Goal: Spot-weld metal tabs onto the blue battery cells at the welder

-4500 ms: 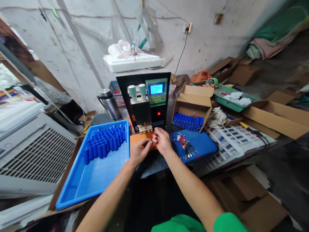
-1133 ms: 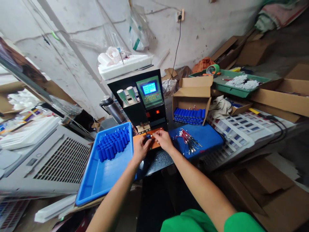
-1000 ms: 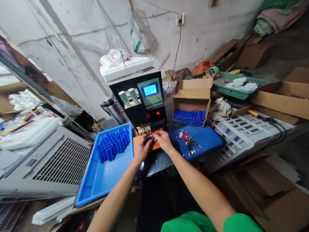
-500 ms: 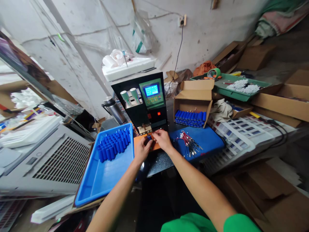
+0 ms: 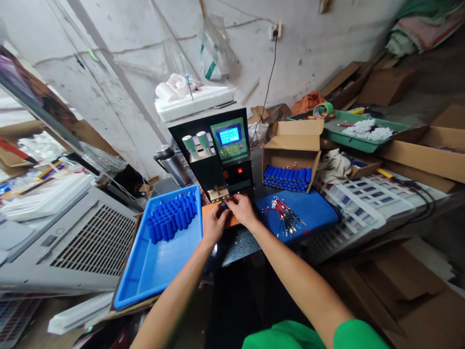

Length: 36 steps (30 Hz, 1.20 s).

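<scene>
Under the electrode pins of a black spot welder [image 5: 198, 179], both hands meet over an orange block [image 5: 232, 220]. My left hand [image 5: 213, 224] is closed on a blue cylindrical battery cell [image 5: 224, 207], mostly covered by the fingers. My right hand [image 5: 241, 209] is pinched close beside the cell, just below the pins; what its fingertips hold is too small and hidden to make out. To the right, a bundle of red and black wire leads [image 5: 286, 217] lies on a blue mat [image 5: 319, 211].
On the left stands a blue tray [image 5: 160, 271] with several upright blue cells [image 5: 170, 218]. A cardboard box [image 5: 298, 141] of wired cells is at the back right. Behind the tray is a steel flask [image 5: 176, 165]. A green tray [image 5: 341, 123] holds white parts.
My right hand has shifted slightly left, its fingertips closer to the cell and the pins. The left hand stays nearly in place, still around the cell.
</scene>
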{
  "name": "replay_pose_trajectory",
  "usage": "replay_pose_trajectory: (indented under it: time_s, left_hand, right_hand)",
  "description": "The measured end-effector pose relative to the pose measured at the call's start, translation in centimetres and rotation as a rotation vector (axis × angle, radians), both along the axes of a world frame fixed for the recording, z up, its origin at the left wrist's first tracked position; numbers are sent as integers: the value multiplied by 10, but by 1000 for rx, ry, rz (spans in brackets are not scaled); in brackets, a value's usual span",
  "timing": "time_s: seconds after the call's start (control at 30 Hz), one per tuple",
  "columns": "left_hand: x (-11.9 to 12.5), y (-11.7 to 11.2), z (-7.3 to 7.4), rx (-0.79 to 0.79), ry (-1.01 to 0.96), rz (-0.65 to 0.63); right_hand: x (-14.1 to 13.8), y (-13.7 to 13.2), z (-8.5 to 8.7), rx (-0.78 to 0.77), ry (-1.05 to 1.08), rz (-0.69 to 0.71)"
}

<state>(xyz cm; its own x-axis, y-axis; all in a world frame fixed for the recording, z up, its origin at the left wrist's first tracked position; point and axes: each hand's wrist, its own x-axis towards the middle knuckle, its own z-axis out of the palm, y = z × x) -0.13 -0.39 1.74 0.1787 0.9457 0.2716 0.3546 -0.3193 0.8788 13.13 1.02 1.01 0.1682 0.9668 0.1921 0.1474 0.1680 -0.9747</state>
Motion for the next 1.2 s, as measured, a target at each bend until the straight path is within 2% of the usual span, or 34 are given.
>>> replay_pose_trajectory:
  time_s: [0.5,1.0,1.2]
  left_hand:
    - [4,-4,11,3,-12,-1]
    - [2,-2,6,3,20,0]
    - [4,-3,6,-2,-3,-11]
  right_hand:
    - [-1,-1,6,-23,-39,9]
    - [-1,0,3,-71,27,49]
    - [1,0,1,-37,14,56]
